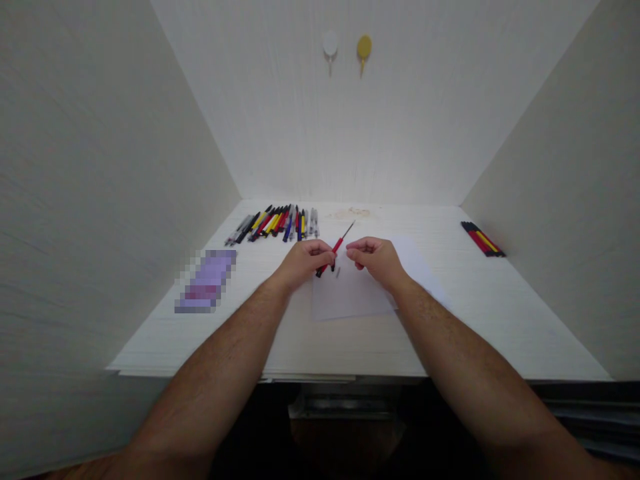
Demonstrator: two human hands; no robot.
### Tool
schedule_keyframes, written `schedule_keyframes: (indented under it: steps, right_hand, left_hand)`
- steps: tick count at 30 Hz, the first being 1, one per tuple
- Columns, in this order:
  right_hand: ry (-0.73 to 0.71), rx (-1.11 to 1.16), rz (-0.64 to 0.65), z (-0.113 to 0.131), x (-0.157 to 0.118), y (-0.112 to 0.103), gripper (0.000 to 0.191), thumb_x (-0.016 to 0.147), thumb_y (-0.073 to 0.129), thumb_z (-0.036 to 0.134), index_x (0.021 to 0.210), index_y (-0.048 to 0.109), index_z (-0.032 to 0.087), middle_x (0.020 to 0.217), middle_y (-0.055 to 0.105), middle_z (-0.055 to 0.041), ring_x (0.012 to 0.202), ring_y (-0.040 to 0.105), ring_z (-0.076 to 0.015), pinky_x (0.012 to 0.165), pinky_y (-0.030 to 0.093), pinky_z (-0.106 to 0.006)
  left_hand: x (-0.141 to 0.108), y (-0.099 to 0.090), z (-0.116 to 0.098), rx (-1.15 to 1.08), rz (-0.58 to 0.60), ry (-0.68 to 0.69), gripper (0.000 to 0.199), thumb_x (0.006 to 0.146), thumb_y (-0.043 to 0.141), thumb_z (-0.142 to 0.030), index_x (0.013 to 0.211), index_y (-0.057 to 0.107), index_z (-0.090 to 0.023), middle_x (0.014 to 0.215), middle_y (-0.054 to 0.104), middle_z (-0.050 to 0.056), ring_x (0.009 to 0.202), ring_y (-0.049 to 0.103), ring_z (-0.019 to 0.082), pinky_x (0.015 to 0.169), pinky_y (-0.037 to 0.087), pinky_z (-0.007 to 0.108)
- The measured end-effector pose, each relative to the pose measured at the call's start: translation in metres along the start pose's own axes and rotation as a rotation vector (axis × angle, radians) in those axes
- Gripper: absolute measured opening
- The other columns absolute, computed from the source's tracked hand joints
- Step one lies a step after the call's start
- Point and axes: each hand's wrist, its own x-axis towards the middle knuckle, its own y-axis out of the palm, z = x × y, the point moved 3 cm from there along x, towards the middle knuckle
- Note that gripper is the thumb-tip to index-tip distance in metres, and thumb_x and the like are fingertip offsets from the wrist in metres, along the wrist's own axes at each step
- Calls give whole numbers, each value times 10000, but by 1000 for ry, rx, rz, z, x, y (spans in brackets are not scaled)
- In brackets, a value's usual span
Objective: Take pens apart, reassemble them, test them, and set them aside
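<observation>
A red pen barrel (337, 245) with a thin refill sticking out of its upper end is pinched in my left hand (310, 259). The refill tip points up and to the right. Just to the right of it is my right hand (373, 257), its fingers curled together; whether something small is between them I cannot make out. Below the hands, on white paper (353, 300), lies a small spring (338, 272). A small dark part (333, 267) shows close under my left fingertips.
Many-coloured pens (275, 223) lie in a row at the back left of the white table (505, 320). Several red, black and yellow pens (483, 239) lie by the right wall. A blurred purple item (207, 280) is at left. Two round hooks (330, 44) are on the back wall.
</observation>
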Motion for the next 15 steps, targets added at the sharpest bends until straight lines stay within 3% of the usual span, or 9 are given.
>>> schedule_keyframes:
  steps: [3, 6, 9, 15]
  right_hand:
    - [-131, -312, 20, -3, 0, 0, 95, 716, 698, 296, 757, 735, 219, 674, 682, -15, 602, 575, -137, 591, 429, -289]
    - [-284, -522, 150, -6, -2, 5, 113, 726, 667, 196, 773, 751, 256, 754, 698, -18, 672, 595, -149, 650, 433, -302]
    - [-336, -637, 235, -8, -4, 10, 177, 724, 659, 147, 801, 757, 272, 778, 688, -18, 678, 586, -146, 656, 429, -297]
    - [-349, -788, 333, -6, -7, 15, 159, 782, 649, 200, 883, 753, 264, 851, 686, -20, 734, 594, -140, 699, 447, -280]
  left_hand:
    - [4, -8, 3, -120, -140, -3, 220, 684, 714, -339, 767, 662, -142, 646, 619, -6, 563, 526, 85, 556, 404, 220]
    - [6, -10, 7, -179, -205, -42, 225, 657, 721, -338, 736, 640, -143, 648, 622, -2, 567, 534, 89, 565, 412, 224]
    - [6, -8, 8, -141, -198, -64, 228, 646, 716, -335, 740, 637, -142, 630, 620, 1, 534, 514, 88, 529, 385, 222]
    - [5, -5, 9, -28, -156, -46, 208, 673, 684, -333, 741, 646, -140, 580, 582, -13, 503, 475, 84, 501, 347, 224]
